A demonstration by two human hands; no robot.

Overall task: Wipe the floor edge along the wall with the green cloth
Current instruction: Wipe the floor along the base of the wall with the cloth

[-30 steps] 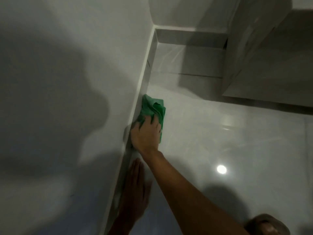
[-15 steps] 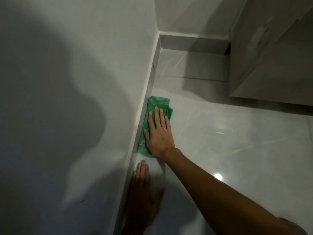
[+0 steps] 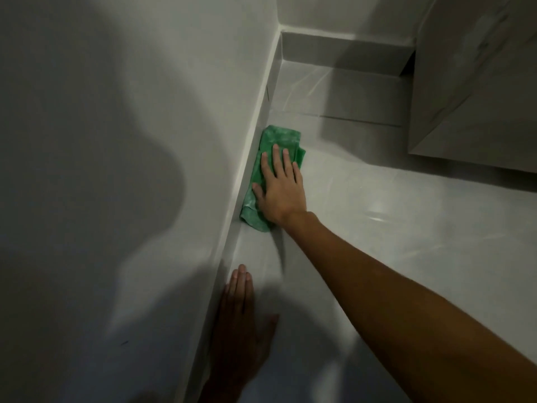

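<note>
Pressing flat with fingers spread, the right hand (image 3: pixel 280 189) pins the crumpled green cloth (image 3: pixel 268 173) on the glossy grey tiled floor (image 3: pixel 377 228), against the white skirting board (image 3: pixel 247 170). Nearer, the left hand (image 3: pixel 241 324) lies open-palmed on the floor, grasping nothing.

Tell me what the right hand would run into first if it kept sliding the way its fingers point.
The right hand points along the wall toward the far corner. Past the green cloth under it, the floor looks free; the first stop looks to be the skirting at the far wall, though depth is unclear.
</note>
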